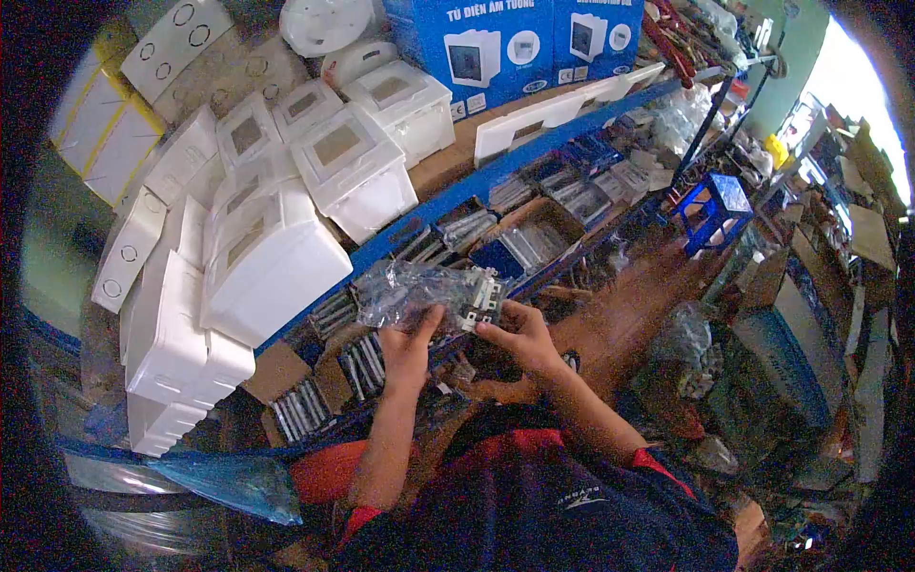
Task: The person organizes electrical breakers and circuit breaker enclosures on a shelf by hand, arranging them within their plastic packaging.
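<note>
My left hand [412,345] is closed on a crumpled clear plastic bag [405,289], its thumb pressed over the near edge. Against the bag's right end sits a small white electrical part [484,299] with dark slots. My right hand [524,336] pinches that part at its lower right, thumb in front and fingers partly hidden behind. Both hands are held in front of my chest, over the lower shelf.
White plastic distribution boxes [353,157] are stacked on the blue-edged shelf [419,212] at left. Blue printed cartons [496,52] stand behind them. Below are open cardboard boxes [543,229] of small goods. A blue stool [717,212] stands on the floor among clutter.
</note>
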Tool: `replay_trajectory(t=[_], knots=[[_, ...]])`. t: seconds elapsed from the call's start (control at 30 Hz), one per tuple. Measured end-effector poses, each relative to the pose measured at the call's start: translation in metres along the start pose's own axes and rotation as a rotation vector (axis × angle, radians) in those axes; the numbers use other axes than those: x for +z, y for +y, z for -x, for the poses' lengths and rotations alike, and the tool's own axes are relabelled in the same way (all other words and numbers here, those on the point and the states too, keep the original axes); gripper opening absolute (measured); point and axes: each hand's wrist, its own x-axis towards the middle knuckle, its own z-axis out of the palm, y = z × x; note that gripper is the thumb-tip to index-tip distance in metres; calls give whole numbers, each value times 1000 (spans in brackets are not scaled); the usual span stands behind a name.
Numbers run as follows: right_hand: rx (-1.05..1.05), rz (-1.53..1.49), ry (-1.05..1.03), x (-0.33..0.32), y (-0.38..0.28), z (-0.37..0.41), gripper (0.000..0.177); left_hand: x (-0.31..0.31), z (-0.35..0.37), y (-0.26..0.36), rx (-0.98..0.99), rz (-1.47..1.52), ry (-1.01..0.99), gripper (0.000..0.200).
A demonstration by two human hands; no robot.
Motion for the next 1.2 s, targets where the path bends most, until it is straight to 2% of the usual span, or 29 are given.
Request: replay_trajectory(t=[0.1,0.2,0.3,0.4,0.5,0.57,0.6,0.7,0.73,0.83,0.87,0.93,0.97,1.0,1.03,1.07,1.1,1.13,1.17,1.2], knots=[[-31,-31,52,-4,8,0,44,4,6,10,-43,96,14,31],[8,-45,100,-17,35,-2,49,-1,-7,-56,-177,232,201,29],[137,-16,186,-39,56,4,50,7,3,-40,-243,245,224,26],[214,56,240,-75,96,3,54,5,3,-57,-259,196,217,23],[271,-16,241,-95,91,10,55,-1,-4,-86,-267,9,90,19],[326,-56,282,-101,76,16,52,4,-7,-98,-395,193,100,16],[285,-141,427,-101,77,17,41,6,-9,-104,-460,286,106,15],[215,-98,389,-153,114,7,39,-12,-28,-201,-418,-29,8,14],[188,13,400,-161,115,1,37,-3,-26,-184,-447,-57,-22,14],[205,-112,429,-163,84,-12,34,17,-40,-203,-319,-258,-147,15],[206,-63,428,-164,74,-21,33,20,-53,-246,-148,-365,-109,20],[209,39,419,-167,59,-41,31,42,-69,-230,12,-469,-149,24],[218,20,358,-171,52,-51,40,55,-80,-219,89,-522,-165,26],[228,1,296,-175,47,-61,49,69,-90,-219,102,-691,-138,32],[239,-17,235,-178,41,-71,58,81,-99,-221,40,-672,-155,34],[228,23,293,-178,36,-79,59,94,-107,-222,-21,-649,-171,37],[241,-11,286,-181,33,-85,48,106,-113,-229,-84,-626,-188,39],[254,-46,278,-184,30,-90,38,121,-115,-280,267,-518,43,47],[265,-83,269,-187,27,-96,28,128,-112,-293,230,-599,85,50],[304,-39,247,-196,24,-100,34,133,-111,-300,193,-680,127,52]])
